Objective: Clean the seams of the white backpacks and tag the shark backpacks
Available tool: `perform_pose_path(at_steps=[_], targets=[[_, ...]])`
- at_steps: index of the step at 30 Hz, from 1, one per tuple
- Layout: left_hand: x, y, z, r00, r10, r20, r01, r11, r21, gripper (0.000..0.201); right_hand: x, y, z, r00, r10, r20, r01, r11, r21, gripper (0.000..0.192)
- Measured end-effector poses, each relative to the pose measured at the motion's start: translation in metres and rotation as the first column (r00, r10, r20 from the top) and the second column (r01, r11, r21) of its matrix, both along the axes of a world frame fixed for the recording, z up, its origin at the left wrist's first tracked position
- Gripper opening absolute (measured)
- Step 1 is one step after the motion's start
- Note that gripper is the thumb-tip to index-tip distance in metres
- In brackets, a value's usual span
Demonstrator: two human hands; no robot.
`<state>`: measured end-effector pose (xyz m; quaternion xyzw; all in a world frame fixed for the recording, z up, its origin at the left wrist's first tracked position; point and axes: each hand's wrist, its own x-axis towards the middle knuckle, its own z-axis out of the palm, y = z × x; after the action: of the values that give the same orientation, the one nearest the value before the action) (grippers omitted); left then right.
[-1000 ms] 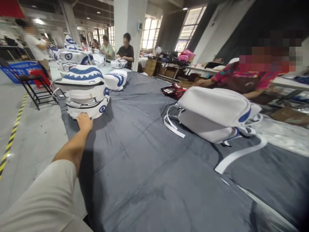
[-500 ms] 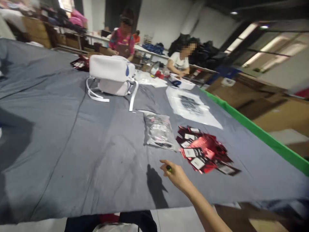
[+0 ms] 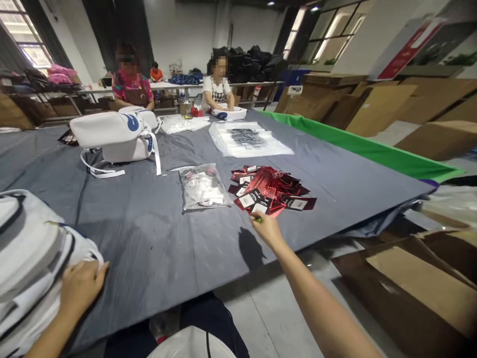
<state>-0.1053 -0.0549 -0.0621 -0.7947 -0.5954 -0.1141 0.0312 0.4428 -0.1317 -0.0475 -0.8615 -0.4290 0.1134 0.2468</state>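
At the lower left, my left hand is closed on the edge of a white backpack; its fingertips are partly hidden against the fabric. My right hand is over the table with its fingers curled round a small green and black object, mostly hidden in the grip. Its fingertips are at the near edge of a pile of red and black hang tags. Whether they touch a tag, I cannot tell. Left of the pile lies a clear plastic bag filled with small white and dark items.
A second white backpack lies farther back on the grey-covered table. Printed clear plastic bags are stacked behind the tags. Two people work across the table. Green cloth lines the right edge, with cardboard beyond it.
My view has swung, bringing my left hand and the near white backpack into sight. The right hand has moved forward from bare table to the tag pile, still holding the green and black object.
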Motion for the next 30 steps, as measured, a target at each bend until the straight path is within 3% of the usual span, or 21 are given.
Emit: perform_pose_path(at_steps=[2, 5, 8, 11, 14, 18, 26, 30], targets=[[0.018, -0.016, -0.014, 0.985, -0.168, -0.033, 0.171, 0.976, 0.132, 0.04, 0.033, 0.015, 0.003, 0.992, -0.124, 0.03, 0.123, 0.992, 0.034, 0.029], [0.052, -0.038, -0.03, 0.908, -0.417, 0.031, 0.4, 0.888, 0.229, 0.038, 0.074, 0.045, 0.005, 0.959, -0.279, 0.057, 0.274, 0.958, 0.078, 0.027], [0.073, -0.058, -0.034, 0.83, -0.551, 0.082, 0.521, 0.82, 0.237, 0.029, 0.102, 0.072, 0.009, 0.909, -0.41, 0.081, 0.399, 0.909, 0.121, 0.03], [0.078, -0.066, -0.033, 0.773, -0.627, 0.099, 0.599, 0.772, 0.214, 0.02, 0.123, 0.085, 0.017, 0.851, -0.509, 0.129, 0.482, 0.854, 0.196, 0.036], [0.076, -0.063, -0.033, 0.753, -0.651, 0.099, 0.624, 0.754, 0.204, 0.015, 0.144, 0.088, 0.024, 0.843, -0.514, 0.159, 0.477, 0.851, 0.222, 0.044], [0.077, -0.057, -0.031, 0.775, -0.628, 0.072, 0.603, 0.769, 0.213, 0.017, 0.164, 0.088, 0.024, 0.873, -0.47, 0.131, 0.449, 0.878, 0.165, 0.029], [0.083, -0.06, -0.027, 0.8, -0.598, -0.05, 0.587, 0.762, 0.274, 0.024, 0.16, 0.077, 0.003, 0.889, -0.456, 0.028, 0.425, 0.849, 0.314, 0.024], [0.083, -0.062, -0.029, 0.817, -0.571, -0.078, 0.569, 0.78, 0.261, 0.026, 0.172, 0.08, 0.028, 0.887, -0.461, 0.004, 0.415, 0.803, 0.428, 0.028]])
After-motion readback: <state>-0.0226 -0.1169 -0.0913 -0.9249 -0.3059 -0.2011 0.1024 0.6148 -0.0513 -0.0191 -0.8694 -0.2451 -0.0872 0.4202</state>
